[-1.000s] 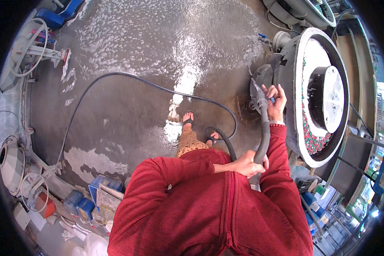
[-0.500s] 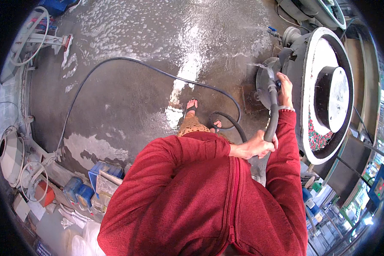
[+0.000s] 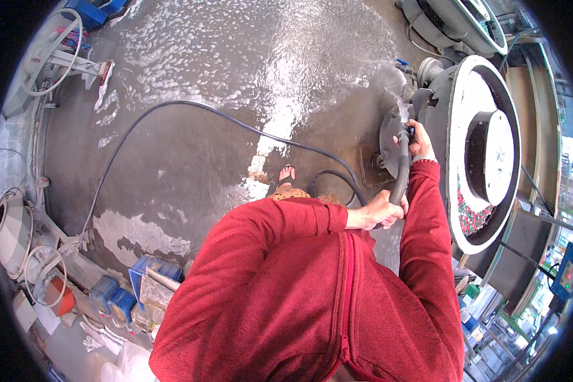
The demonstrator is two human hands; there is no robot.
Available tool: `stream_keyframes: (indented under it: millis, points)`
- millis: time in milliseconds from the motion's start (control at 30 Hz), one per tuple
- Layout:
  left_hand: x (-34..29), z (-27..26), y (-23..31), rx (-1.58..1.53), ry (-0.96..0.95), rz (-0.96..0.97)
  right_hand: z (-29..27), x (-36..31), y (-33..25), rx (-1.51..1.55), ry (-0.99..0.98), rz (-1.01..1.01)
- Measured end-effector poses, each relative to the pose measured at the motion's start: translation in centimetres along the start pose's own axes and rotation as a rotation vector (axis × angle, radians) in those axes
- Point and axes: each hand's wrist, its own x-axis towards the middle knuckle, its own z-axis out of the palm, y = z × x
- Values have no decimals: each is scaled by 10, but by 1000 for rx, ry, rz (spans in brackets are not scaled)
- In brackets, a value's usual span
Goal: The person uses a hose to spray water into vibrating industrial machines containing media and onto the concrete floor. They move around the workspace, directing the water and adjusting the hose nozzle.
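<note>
Looping hose [image 3: 403, 167] across foamy floor [image 3: 172, 146], round machine [image 3: 442, 95] alongside

Bright light, white glare along the wet floor [image 3: 172, 159], strong fisheye curvature, black corners

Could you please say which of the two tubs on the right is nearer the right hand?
It is the lower tub, showing red and green pieces, beside the right hand; the upper tub sits farther.

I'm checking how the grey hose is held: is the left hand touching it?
Touching. The head view shows the left hand closed around the grey hose, no gap between.
</note>
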Motion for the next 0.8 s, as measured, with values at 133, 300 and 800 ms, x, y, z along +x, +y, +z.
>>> stream_keyframes:
  millis: [133,300,800]
  points:
    - [6,4,3,-34,-14,19,3,1,-14,-76,32,-116]
    - [21,10,-2,-53,23,59,3,8,-26,-172,48,-165]
    - [68,-9,28,-236,506,143,45,103,13,-397,57,261]
